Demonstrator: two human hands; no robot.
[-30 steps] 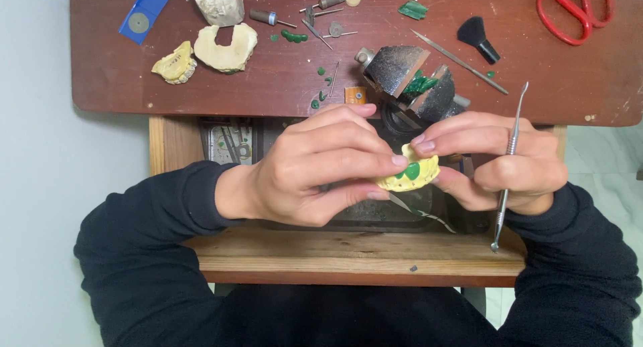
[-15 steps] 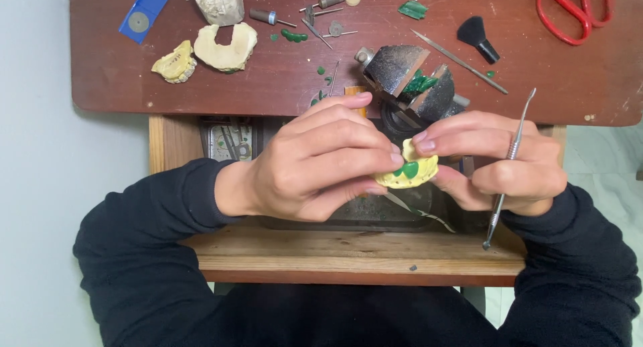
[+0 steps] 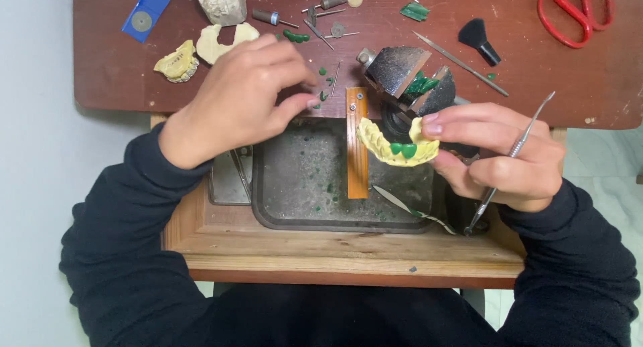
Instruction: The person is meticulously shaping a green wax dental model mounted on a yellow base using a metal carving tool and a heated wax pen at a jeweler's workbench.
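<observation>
Yellow plaster shows first at our far left, where a spare dental cast (image 3: 176, 61) lies on the dark red tabletop (image 3: 120, 79) beside a pale cast piece (image 3: 221, 42). Next we see our left hand (image 3: 244, 92) hovering over the table edge, fingers curled with thumb and forefinger pinched close near small green wax bits (image 3: 323, 96); we cannot tell whether it grips one. Below it sits the grey metal tray (image 3: 301, 179) in the wooden drawer (image 3: 335, 253). Further right, our right hand (image 3: 499, 156) pinches a yellow jaw model (image 3: 395, 143) bearing green wax teeth, above the tray's right end, and also clasps a thin metal carving tool (image 3: 512, 153). Red scissors (image 3: 569, 15) lie top right.
</observation>
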